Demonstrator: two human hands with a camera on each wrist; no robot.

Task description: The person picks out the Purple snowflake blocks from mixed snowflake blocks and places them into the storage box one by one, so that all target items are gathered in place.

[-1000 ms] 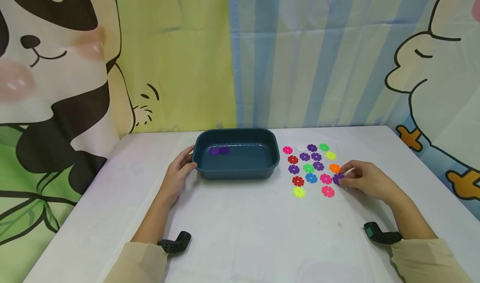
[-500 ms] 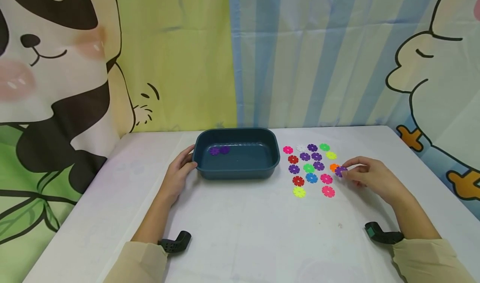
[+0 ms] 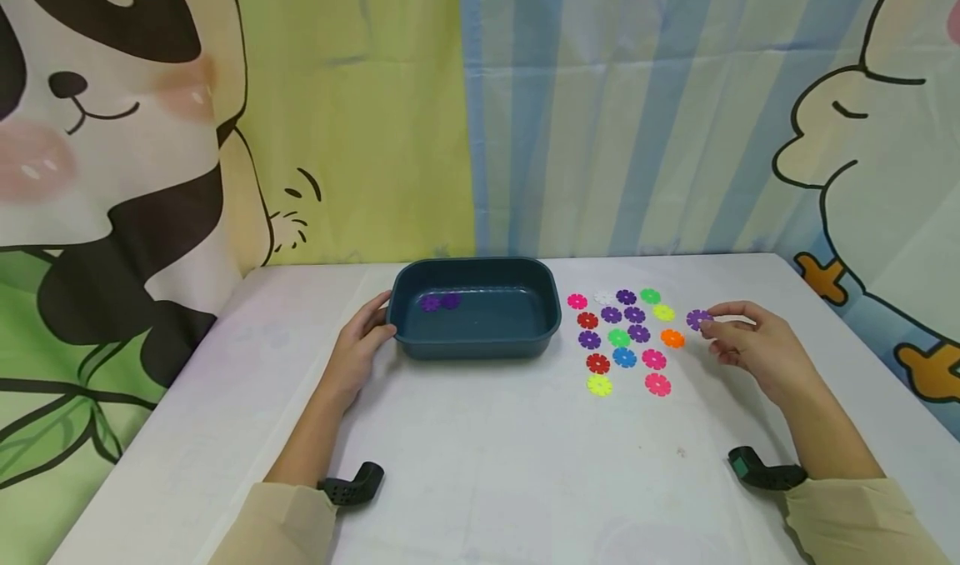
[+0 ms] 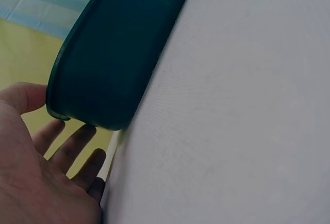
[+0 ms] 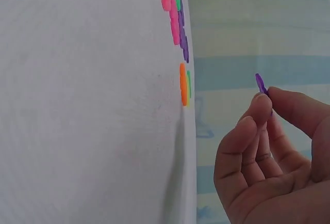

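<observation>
A purple flower-shaped disc (image 3: 697, 320) is pinched between thumb and finger of the right hand (image 3: 761, 352), right of the other discs. In the right wrist view that disc (image 5: 260, 83) appears edge-on at the fingertips, off the table. The left hand (image 3: 354, 353) touches the left end of a dark teal basin (image 3: 474, 349), its thumb at the rim in the left wrist view, fingers bent beside the end wall (image 4: 98, 79). Two purple discs (image 3: 450, 301) lie inside the basin, toward its left.
Right of the basin, flat discs lie spread on the white table (image 3: 525, 457): several purple, plus pink, red, green, yellow, white, a blue (image 3: 624, 357) and an orange one (image 3: 672, 339). A cartoon-printed curtain (image 3: 375, 132) hangs behind the table.
My right hand has lifted the purple disc from beside the pink ones and moved it up and to the right, past the orange disc, which is now uncovered. The left hand keeps its place.
</observation>
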